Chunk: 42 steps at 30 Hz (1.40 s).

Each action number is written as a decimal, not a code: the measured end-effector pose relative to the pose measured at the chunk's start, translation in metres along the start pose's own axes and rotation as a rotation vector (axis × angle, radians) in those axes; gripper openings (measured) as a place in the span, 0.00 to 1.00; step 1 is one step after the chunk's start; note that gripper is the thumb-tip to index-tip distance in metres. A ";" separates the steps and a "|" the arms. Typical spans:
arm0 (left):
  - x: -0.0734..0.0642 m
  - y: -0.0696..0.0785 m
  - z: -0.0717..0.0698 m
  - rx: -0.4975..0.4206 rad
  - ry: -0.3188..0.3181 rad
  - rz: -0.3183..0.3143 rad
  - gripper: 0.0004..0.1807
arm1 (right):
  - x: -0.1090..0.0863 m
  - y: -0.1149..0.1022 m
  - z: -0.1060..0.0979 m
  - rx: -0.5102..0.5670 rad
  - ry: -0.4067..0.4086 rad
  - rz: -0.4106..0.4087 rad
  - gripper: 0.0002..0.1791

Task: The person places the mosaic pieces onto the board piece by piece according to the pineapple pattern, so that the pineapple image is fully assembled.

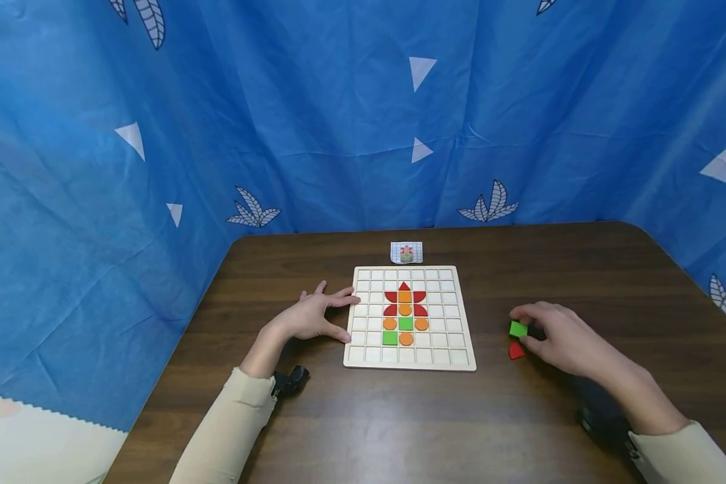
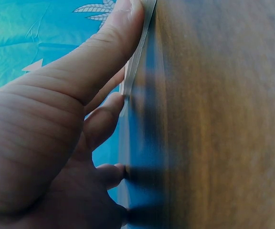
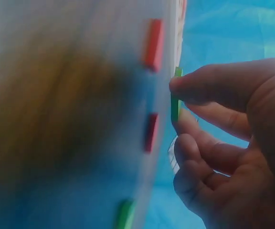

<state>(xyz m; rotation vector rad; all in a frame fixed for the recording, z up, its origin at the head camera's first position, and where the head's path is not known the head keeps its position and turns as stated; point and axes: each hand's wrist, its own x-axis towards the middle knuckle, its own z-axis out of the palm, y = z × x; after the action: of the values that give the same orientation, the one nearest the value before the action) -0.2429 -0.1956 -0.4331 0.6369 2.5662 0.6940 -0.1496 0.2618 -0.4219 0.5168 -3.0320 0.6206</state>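
Observation:
A white gridded board [image 1: 444, 353] lies on the table, bearing a figure of red, orange and green flat pieces. My left hand [image 1: 308, 316] is at its left edge, fingers spread, with thumb and fingertips right at the rim. In the left wrist view the thumb [image 2: 113, 43] lies along the board's edge. Off to the right of the board, my right hand [image 1: 559, 336] pinches a green square piece [image 1: 518, 329] between thumb and finger, seen edge-on in the right wrist view. Just below it in the head view is a red piece [image 1: 516, 350] with a curved side.
A small printed card [image 1: 407, 253] with a similar coloured figure lies behind the board. In the right wrist view, two red pieces, one nearer the top [image 3: 154, 45], and another green piece [image 3: 125, 214] lie on the tabletop. A blue curtain [image 1: 351, 134] hangs behind the table.

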 end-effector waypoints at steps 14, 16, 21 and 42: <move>0.000 0.001 0.000 0.006 -0.002 -0.001 0.47 | 0.045 -0.056 0.019 0.081 -0.090 -0.150 0.21; 0.000 0.001 0.000 0.005 -0.002 -0.007 0.48 | 0.050 -0.063 0.024 0.095 -0.112 -0.154 0.21; 0.001 0.000 0.000 0.004 -0.003 -0.005 0.47 | 0.059 -0.077 0.035 0.131 -0.158 -0.181 0.20; 0.001 -0.001 0.001 0.010 0.000 -0.012 0.47 | 0.067 -0.099 0.048 0.114 -0.191 -0.242 0.11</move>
<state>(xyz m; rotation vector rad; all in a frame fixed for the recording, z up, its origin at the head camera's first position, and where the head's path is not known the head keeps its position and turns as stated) -0.2437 -0.1958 -0.4344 0.6240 2.5734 0.6776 -0.1786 0.1364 -0.4236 0.9835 -3.0463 0.7728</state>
